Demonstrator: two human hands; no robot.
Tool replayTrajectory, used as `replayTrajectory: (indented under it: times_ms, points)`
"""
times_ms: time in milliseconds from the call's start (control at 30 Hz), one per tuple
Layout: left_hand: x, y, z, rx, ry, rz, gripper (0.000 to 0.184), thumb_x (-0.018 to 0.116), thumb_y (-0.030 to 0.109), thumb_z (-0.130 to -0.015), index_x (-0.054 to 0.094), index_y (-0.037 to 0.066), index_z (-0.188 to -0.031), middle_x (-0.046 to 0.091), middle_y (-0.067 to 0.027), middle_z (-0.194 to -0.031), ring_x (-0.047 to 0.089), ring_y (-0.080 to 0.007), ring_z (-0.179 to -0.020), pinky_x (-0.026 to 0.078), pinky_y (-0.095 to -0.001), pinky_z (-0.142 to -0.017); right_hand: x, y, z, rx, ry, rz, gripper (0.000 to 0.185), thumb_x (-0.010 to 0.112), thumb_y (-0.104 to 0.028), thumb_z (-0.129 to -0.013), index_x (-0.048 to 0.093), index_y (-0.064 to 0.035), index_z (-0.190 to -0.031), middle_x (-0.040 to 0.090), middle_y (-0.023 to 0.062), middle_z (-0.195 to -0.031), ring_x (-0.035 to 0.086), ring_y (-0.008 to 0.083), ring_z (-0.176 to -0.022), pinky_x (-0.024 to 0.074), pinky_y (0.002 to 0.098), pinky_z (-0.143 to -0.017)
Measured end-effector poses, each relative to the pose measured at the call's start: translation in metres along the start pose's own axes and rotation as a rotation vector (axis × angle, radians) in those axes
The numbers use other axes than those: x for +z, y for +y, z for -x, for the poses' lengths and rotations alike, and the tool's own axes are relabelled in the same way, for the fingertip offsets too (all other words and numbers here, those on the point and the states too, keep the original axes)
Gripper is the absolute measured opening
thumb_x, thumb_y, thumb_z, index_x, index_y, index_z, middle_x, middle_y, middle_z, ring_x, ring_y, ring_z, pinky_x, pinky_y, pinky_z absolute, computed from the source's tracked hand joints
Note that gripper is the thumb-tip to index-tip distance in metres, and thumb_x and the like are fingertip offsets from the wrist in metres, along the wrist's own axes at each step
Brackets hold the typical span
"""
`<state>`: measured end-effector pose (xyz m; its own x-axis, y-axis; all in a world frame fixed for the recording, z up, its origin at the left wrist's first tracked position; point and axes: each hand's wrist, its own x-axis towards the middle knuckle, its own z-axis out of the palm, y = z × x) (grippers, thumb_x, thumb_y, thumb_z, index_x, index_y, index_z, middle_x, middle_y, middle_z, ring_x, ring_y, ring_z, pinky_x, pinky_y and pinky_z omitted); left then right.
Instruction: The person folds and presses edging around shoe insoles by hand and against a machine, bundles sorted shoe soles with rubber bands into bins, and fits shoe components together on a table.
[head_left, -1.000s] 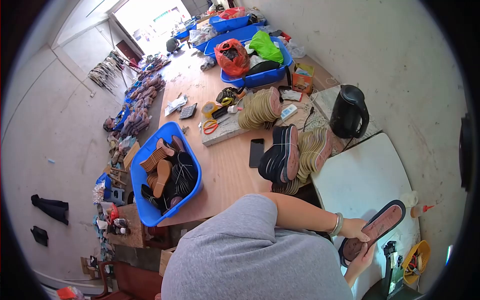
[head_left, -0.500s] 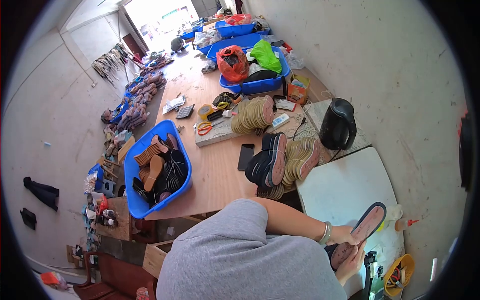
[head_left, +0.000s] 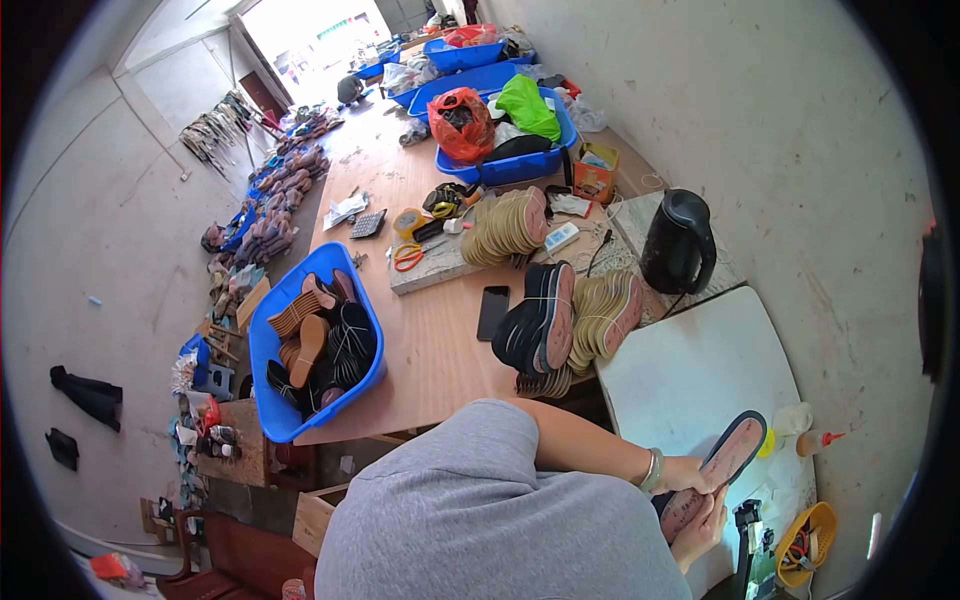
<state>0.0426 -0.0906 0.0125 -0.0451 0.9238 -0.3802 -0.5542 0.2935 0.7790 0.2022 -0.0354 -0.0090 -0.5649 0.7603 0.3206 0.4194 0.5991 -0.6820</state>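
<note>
My left hand (head_left: pixel 680 474), with a bracelet at the wrist, is closed around the middle of a shoe sole (head_left: pixel 735 447). The sole has a pinkish face with small marks and a dark rim. On its lower side my right hand (head_left: pixel 702 530) holds it too, fingers bent against the near part. My fingers hide the sole's narrow middle, and the near end is partly covered. Both hands are over the white board (head_left: pixel 690 370), at its near side. A black clamp-like stand (head_left: pixel 745 535) is close beside my right hand.
Bundled dark soles (head_left: pixel 535 318) and tan soles (head_left: pixel 606 315) stand by the board, near a black kettle (head_left: pixel 678 245). A phone (head_left: pixel 493 312) lies on the wooden table (head_left: pixel 430 345). A blue tub (head_left: pixel 375 385) holds footwear parts. A yellow basket (head_left: pixel 825 525) and a red-tipped bottle (head_left: pixel 815 443) sit at right.
The view has shifted slightly. Both hands keep their hold on the sole, which has tilted a little, its far end slightly lower and to the left.
</note>
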Motion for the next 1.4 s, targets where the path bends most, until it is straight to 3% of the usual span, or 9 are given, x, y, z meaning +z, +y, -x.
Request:
replayTrajectory:
  times_ms: [100,267,467,600,800,933,1100,1300,1400]
  points:
    - [-0.011,0.002,0.007,-0.013,0.012,-0.002,0.038,0.058,0.014,-0.091,0.053,0.0,-0.126,0.062,-0.0104,-0.118,0.058,-0.0186,-0.107,0.044,-0.0318,-0.096,0.007,-0.006,-0.004,-0.007,-0.038,0.031,0.033,0.054,-0.012,-0.098,0.059,-0.0025,-0.13,0.065,0.0137,-0.104,0.062,0.0279,-0.084,0.051,0.0327,-0.073]
    - [-0.023,0.018,0.024,0.005,0.117,0.021,0.027,0.061,0.011,-0.089,0.058,0.001,-0.114,0.064,-0.0096,-0.104,0.061,-0.0195,-0.095,0.048,-0.0336,-0.089,0.021,-0.018,-0.014,-0.169,-0.011,-0.006,0.037,0.058,-0.011,-0.095,0.057,-0.0033,-0.132,0.065,0.0146,-0.111,0.062,0.0282,-0.085,0.0513,0.033,-0.074]
    - [-0.032,0.019,0.03,0.047,0.069,0.142,0.033,0.058,0.013,-0.092,0.056,0.001,-0.122,0.064,-0.0091,-0.113,0.06,-0.0171,-0.101,0.046,-0.03,-0.093,0.026,-0.038,-0.013,-0.257,0.024,0.01,0.044,0.061,-0.01,-0.092,0.055,-0.0043,-0.135,0.065,0.0154,-0.115,0.063,0.0278,-0.085,0.0512,0.0329,-0.075]
    - [-0.036,0.014,0.029,0.048,0.091,0.206,0.026,0.06,0.012,-0.091,0.057,0.001,-0.115,0.064,-0.0093,-0.104,0.06,-0.018,-0.094,0.048,-0.0317,-0.087,0.022,-0.046,-0.008,-0.008,-0.137,-0.111,0.049,0.063,-0.01,-0.089,0.053,-0.0051,-0.137,0.065,0.0159,-0.121,0.064,0.0267,-0.088,0.0513,0.0312,-0.075]
    - [-0.032,0.013,0.028,0.099,0.042,0.175,0.026,0.059,0.014,-0.091,0.057,0.0,-0.113,0.063,-0.0101,-0.103,0.059,-0.0169,-0.093,0.048,-0.0299,-0.085,0.029,-0.023,-0.005,-0.114,-0.043,-0.062,0.049,0.064,-0.009,-0.089,0.054,-0.006,-0.137,0.066,0.0147,-0.119,0.064,0.0242,-0.087,0.0508,0.0298,-0.072]
    - [-0.018,0.02,0.026,0.168,0.007,-0.074,0.025,0.059,0.019,-0.091,0.058,0.0,-0.107,0.063,-0.0093,-0.095,0.058,-0.0149,-0.084,0.048,-0.0277,-0.078,0.01,-0.021,-0.001,0.017,-0.06,-0.058,0.048,0.065,-0.01,-0.089,0.054,-0.0064,-0.136,0.066,0.014,-0.119,0.064,0.0234,-0.086,0.0504,0.0292,-0.071]
    - [-0.005,0.024,0.018,0.07,-0.002,-0.379,0.031,0.06,0.022,-0.092,0.057,0.0,-0.113,0.065,-0.01,-0.102,0.061,-0.0155,-0.086,0.049,-0.0274,-0.08,0.003,-0.008,0.007,-0.052,0.064,-0.026,0.045,0.06,-0.015,-0.095,0.052,-0.008,-0.139,0.068,0.0134,-0.106,0.06,0.0231,-0.079,0.0475,0.0299,-0.069]
    - [-0.004,0.004,-0.008,0.078,-0.008,-0.384,0.033,0.062,0.025,-0.09,0.058,-0.001,-0.11,0.066,-0.0103,-0.096,0.061,-0.0159,-0.078,0.05,-0.0276,-0.072,-0.005,0.004,0.01,-0.001,0.047,-0.015,0.045,0.06,-0.016,-0.095,0.052,-0.0093,-0.139,0.069,0.0131,-0.106,0.06,0.0234,-0.077,0.0468,0.0294,-0.068]
    - [-0.005,-0.001,-0.018,0.094,0.012,-0.387,0.034,0.063,0.025,-0.089,0.058,-0.003,-0.108,0.066,-0.0105,-0.093,0.061,-0.0168,-0.075,0.05,-0.0279,-0.069,-0.008,0.009,0.006,0.082,-0.014,0.053,0.046,0.063,-0.012,-0.092,0.054,-0.007,-0.137,0.068,0.0126,-0.114,0.064,0.0235,-0.085,0.0494,0.029,-0.071]
